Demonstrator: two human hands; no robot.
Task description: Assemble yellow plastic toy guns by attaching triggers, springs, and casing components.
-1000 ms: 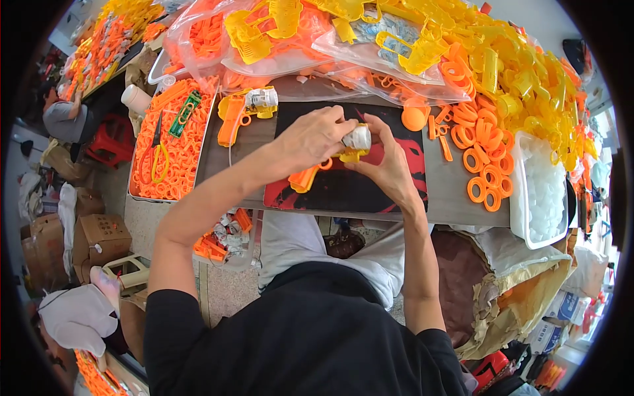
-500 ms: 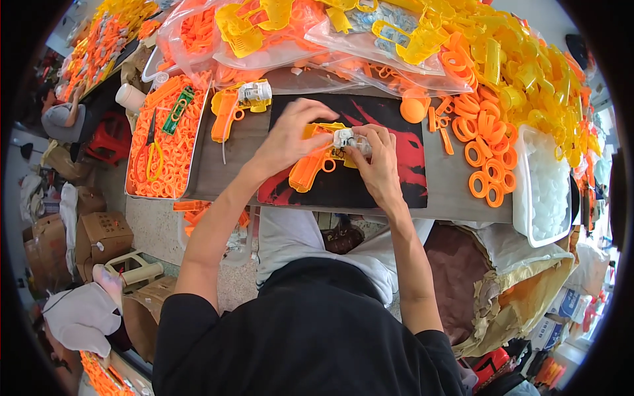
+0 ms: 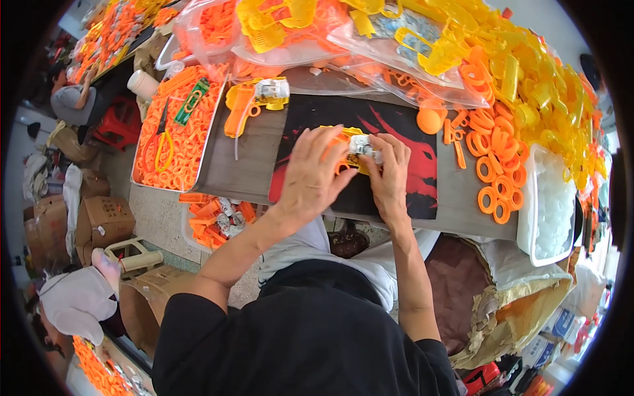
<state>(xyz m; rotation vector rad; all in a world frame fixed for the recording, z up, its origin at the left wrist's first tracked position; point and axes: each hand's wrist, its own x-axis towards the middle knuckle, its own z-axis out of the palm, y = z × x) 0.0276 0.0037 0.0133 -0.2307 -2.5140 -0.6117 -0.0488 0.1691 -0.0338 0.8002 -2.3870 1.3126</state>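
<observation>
The right hand [image 3: 389, 173] pinches the white cylinder [image 3: 360, 145] of a yellow-and-orange toy pistol [image 3: 347, 134] between thumb and fingers; the left hand [image 3: 309, 175] spreads over its handle end, whether gripping I cannot tell. Beneath is a black-and-red mat [image 3: 419, 178], with a second toy pistol [image 3: 241, 112] to its left, then scissors [image 3: 164, 153] in a tray [image 3: 212, 135] of orange rings.

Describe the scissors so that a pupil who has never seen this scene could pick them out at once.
Find the grey table, then the white-edged tray at its left, heaped with small orange parts. On that heap, just left of a flat green piece, lie the scissors, dark blades pointing up the picture. Their yellow handle loop sets them apart from the orange parts around them.
</observation>
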